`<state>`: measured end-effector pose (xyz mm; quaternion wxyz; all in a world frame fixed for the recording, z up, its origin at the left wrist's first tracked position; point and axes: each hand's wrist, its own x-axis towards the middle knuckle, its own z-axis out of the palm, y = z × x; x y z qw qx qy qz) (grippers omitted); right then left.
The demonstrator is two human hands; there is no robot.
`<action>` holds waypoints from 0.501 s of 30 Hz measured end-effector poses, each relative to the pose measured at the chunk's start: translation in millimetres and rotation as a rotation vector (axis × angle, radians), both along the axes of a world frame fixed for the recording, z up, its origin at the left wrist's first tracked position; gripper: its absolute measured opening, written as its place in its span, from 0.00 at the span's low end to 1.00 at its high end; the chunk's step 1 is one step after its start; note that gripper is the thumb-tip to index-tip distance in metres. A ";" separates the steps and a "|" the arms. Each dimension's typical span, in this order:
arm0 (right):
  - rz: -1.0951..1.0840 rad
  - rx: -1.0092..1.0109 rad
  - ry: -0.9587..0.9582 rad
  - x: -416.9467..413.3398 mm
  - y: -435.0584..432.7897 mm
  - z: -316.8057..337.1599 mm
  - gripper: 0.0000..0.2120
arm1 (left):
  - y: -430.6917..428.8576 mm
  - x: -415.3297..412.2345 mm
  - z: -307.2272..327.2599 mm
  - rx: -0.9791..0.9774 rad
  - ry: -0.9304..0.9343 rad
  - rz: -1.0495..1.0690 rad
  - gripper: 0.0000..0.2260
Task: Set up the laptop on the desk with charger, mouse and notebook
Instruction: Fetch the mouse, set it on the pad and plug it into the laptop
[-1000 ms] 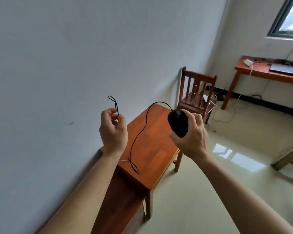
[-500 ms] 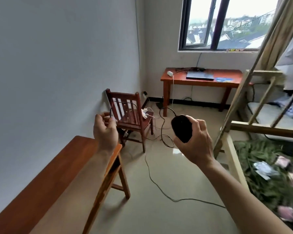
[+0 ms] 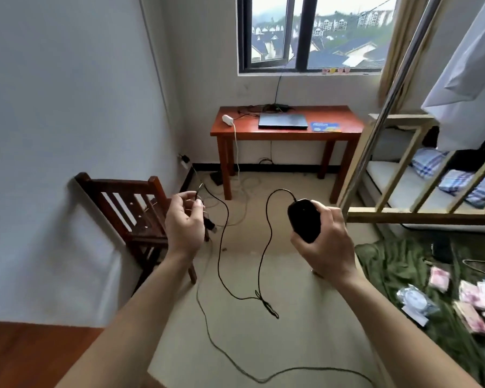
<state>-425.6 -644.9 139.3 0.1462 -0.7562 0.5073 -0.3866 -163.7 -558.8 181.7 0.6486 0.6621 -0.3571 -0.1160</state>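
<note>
My right hand [image 3: 326,242] grips a black wired mouse [image 3: 304,219], held up in mid-air. Its thin black cable [image 3: 221,247] droops in a loop between my hands, and my left hand [image 3: 184,222] pinches the plug end of it. Far ahead under the window stands the red-brown desk [image 3: 347,113]. A closed dark laptop [image 3: 282,120] lies on it, a blue notebook [image 3: 326,126] to its right, and a white charger brick [image 3: 227,119] at its left with a white cord hanging down.
A dark wooden chair [image 3: 129,203] stands by the left wall. Cables lie across the floor [image 3: 235,354]. A wooden bed frame [image 3: 420,211] and a green blanket [image 3: 398,264] with scattered items fill the right. A second red-brown table [image 3: 25,357] corner sits at lower left.
My view has swung right from the near table and wall to the desk under the window. Both hands keep their hold on the mouse and its cable, which now hangs lower.
</note>
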 end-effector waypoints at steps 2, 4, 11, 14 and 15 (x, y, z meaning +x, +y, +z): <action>-0.044 0.012 0.000 18.9 -61.3 5.6 0.37 | -69.8 21.5 4.2 0.042 0.037 -0.051 0.06; -0.073 0.003 0.003 27.6 -101.9 11.7 0.37 | -114.3 33.7 11.9 0.073 0.018 -0.097 0.06; -0.171 0.001 0.014 39.8 -244.3 11.7 0.37 | -270.6 60.5 9.4 0.096 0.059 -0.138 0.10; -0.202 0.016 0.004 44.8 -317.9 -1.6 0.36 | -347.3 68.9 -6.5 0.118 0.092 -0.165 0.08; -0.207 0.015 -0.006 47.8 -358.6 -8.3 0.36 | -390.0 71.0 -15.0 0.118 0.095 -0.173 0.06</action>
